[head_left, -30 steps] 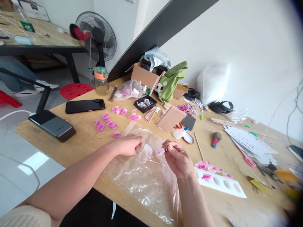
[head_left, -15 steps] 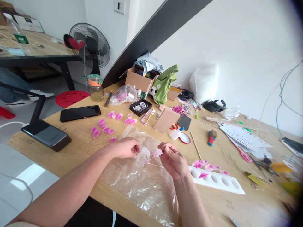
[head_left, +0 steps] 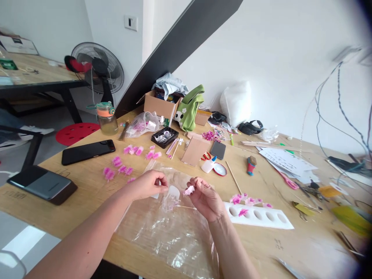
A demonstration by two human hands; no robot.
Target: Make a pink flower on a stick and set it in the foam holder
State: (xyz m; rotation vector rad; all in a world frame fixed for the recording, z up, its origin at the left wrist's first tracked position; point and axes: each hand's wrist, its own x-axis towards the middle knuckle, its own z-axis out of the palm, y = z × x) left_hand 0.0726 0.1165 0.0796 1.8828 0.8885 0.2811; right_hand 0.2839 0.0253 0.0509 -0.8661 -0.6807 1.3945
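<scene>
My right hand (head_left: 205, 197) pinches a small pink-and-white petal piece (head_left: 188, 190) between thumb and fingers, over a clear plastic bag (head_left: 171, 248) lying flat on the table. To its left, my left hand (head_left: 151, 184) is closed in a pinch; whatever its fingertips hold, if anything, is too small to make out. Between and below both hands, a white rounded piece (head_left: 174, 192) and a whitish translucent clump (head_left: 169, 203) rest on the bag. A thin stick (head_left: 186, 207) lies beside the clump, pointing toward my right wrist.
Pink petal pieces (head_left: 109, 174) lie in groups left of the bag. Right of my wrist is a white foam strip (head_left: 273, 219) with round hollows. A glue bottle (head_left: 208, 165), cardboard piece (head_left: 196, 150), black tray (head_left: 164, 136), phone (head_left: 88, 152) and power bank (head_left: 43, 185) surround the work area.
My left hand has lifted a little away from the translucent clump. My right hand still holds the petal piece, now turned slightly. The whole view has swung right, shifting the scene leftward.
</scene>
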